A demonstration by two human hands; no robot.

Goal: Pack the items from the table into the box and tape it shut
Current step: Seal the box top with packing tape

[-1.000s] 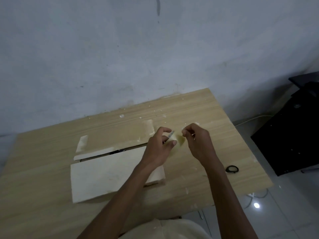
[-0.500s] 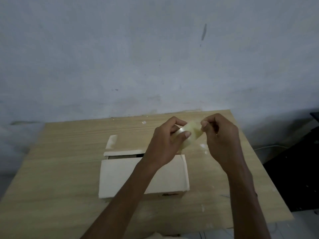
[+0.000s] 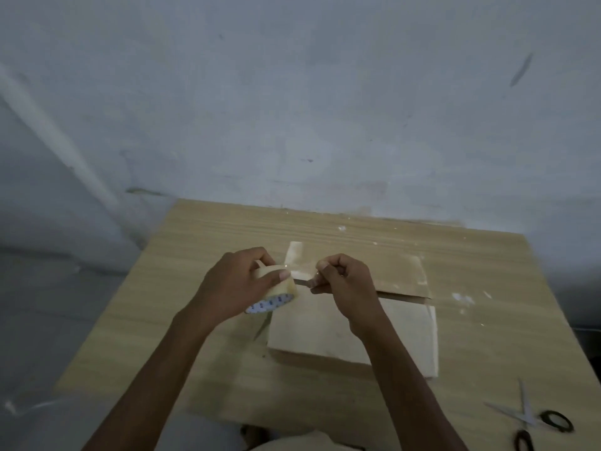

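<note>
Above the box's [image 3: 309,330] left end, my left hand [image 3: 231,284] grips the tape roll [image 3: 279,290]. My right hand [image 3: 348,284], just beside it over the box, pinches the tape's free end. I should draw the strip taut, aligned with the flap seam, before pressing.

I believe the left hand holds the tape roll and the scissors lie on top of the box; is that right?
Not quite: the head view shows the scissors lying on the table, nearer than the box and to its right, not touching it. The left hand does hold the tape roll.
</note>
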